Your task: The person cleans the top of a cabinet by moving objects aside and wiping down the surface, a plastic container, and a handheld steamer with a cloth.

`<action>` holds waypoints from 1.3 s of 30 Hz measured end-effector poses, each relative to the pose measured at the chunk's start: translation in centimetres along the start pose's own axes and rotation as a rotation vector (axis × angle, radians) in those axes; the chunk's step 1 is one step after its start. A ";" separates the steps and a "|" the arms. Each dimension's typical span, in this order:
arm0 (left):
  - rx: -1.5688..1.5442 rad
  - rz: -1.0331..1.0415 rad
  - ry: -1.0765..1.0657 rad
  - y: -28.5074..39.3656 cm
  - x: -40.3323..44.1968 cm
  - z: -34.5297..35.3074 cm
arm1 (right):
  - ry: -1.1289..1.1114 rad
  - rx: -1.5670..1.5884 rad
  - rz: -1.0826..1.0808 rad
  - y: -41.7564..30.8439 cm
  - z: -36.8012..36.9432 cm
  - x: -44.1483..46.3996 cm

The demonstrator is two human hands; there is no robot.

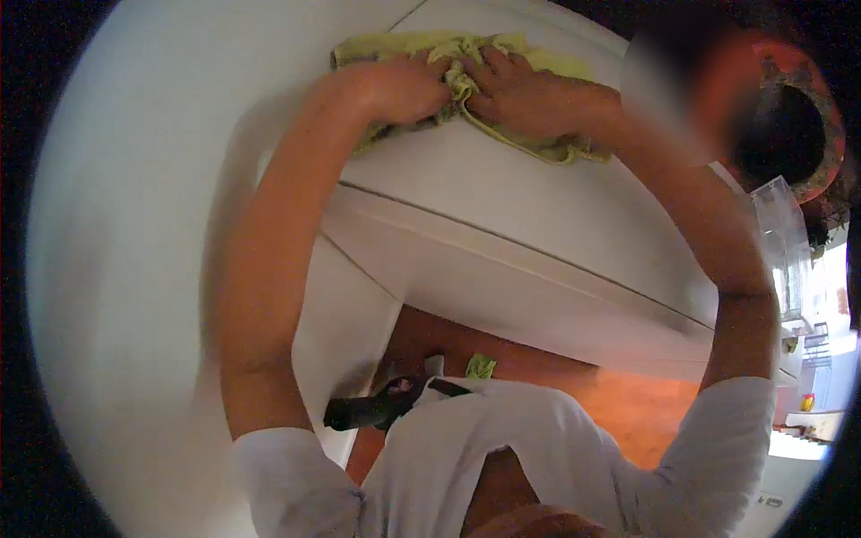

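A yellow-green cloth (547,148), crumpled in the middle, lies spread against a smooth white panel (538,206). My left hand (408,90) presses on its left half, with the fingers curled into the folds. From the other side my right hand (529,97) grips the bunched middle of the cloth, fingers bent into the fabric. The two hands are close together, with a gathered fold between them. Parts of the fingertips are hidden in the cloth.
A clear plastic box (780,238) stands near my right forearm, below an orange ring-shaped object (830,134) with a dark opening. On the reddish-brown floor (628,403) lie a green cloth (481,366) and a dark object (363,412) I cannot identify.
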State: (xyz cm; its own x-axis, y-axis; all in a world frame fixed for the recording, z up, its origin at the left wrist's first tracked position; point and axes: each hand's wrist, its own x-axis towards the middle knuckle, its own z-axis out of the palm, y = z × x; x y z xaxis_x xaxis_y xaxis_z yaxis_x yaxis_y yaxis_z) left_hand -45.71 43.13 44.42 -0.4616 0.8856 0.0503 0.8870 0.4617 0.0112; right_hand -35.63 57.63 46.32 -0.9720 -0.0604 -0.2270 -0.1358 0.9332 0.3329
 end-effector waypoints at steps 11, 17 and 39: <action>0.099 0.072 -0.253 -6.8 13.0 -0.8 | 0.333 0.336 0.089 7.8 3.2 10.6; 0.046 0.035 -0.086 -4.2 14.3 0.1 | 0.403 -0.017 0.056 11.8 7.5 12.9; -0.018 0.531 -0.042 19.8 0.3 -0.9 | 0.348 0.311 0.550 -0.2 8.7 -22.7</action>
State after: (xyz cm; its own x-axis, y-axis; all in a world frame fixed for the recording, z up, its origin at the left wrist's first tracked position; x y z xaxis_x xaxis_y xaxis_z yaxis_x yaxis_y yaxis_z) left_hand -28.25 52.48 45.59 0.0508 0.9986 0.0138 0.9986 -0.0510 0.0122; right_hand -11.86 61.93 43.47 -0.8957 0.3859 0.2209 0.4012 0.9156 0.0272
